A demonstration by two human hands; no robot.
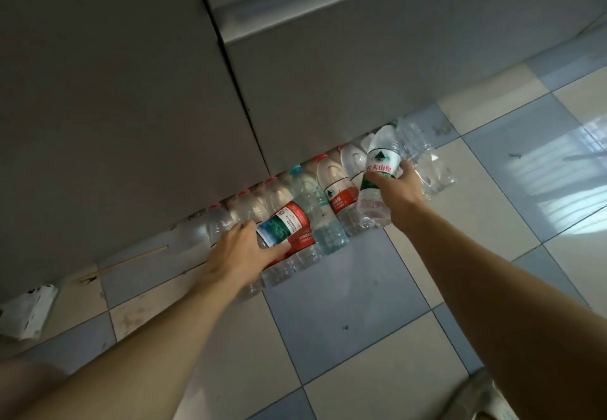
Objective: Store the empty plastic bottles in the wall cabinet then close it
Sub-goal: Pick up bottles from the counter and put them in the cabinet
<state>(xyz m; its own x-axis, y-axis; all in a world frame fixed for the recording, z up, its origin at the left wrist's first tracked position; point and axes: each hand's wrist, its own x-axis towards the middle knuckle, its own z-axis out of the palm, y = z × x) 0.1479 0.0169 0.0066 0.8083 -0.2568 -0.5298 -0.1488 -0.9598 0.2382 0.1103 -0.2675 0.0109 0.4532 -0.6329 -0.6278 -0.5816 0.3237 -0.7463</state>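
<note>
The red-label bottle point(285, 226) is gripped in the left hand point(241, 248) and the green-label bottle point(381, 170) in the right hand point(399, 196), both just above the row of bottles point(328, 209) lying on the tiled floor point(345, 304) between the hands, beside the grey cabinet point(131, 91).

- A row of bottles point(328, 196) is lying packed side by side against the cabinet doors point(131, 107), blocking their foot.
- Bare floor tiles point(345, 304) are lying open before the row.
</note>
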